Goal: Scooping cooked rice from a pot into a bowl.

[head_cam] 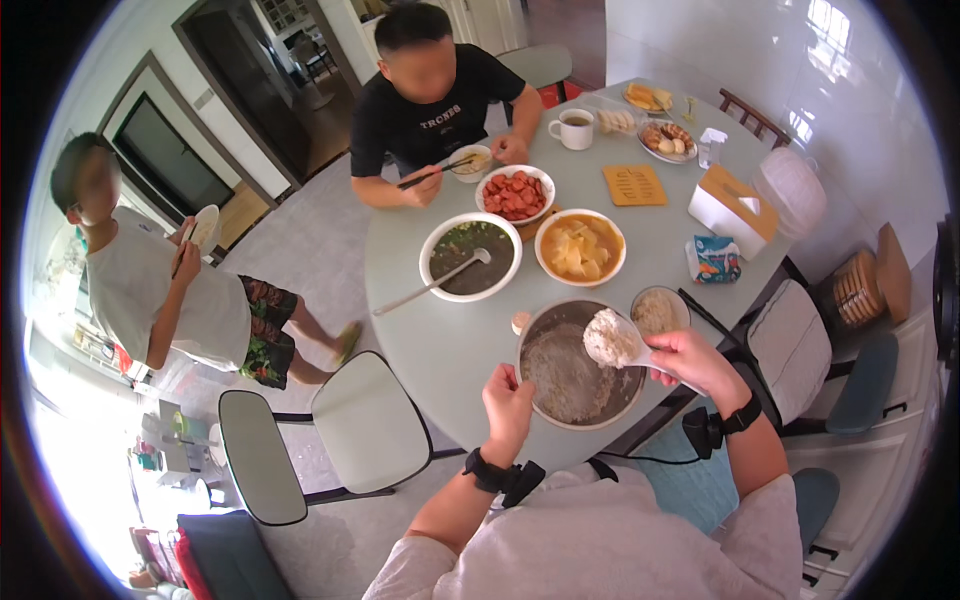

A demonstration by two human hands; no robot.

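Note:
My left hand point(508, 405) grips the rim of a metal rice pot point(559, 375) at the near edge of the table. Some rice clings to the pot's floor and wall. In my right hand point(686, 356) is the handle of a white rice paddle point(646, 354). A heap of cooked rice point(611, 339) rests on its head, above the right side of the pot. Just beyond, a bowl of rice point(658, 311) stands on the table, partly hidden behind my right hand. Dark chopsticks point(709, 319) lie beside that bowl.
A soup bowl point(471, 256) with a ladle point(435, 285), a bowl of sliced food in orange broth point(582, 247) and a bowl of red pieces point(515, 193) stand beyond the pot. A person point(442, 97) sits opposite with chopsticks; another point(172, 277) stands left, holding a bowl. A chair point(371, 424) stands left.

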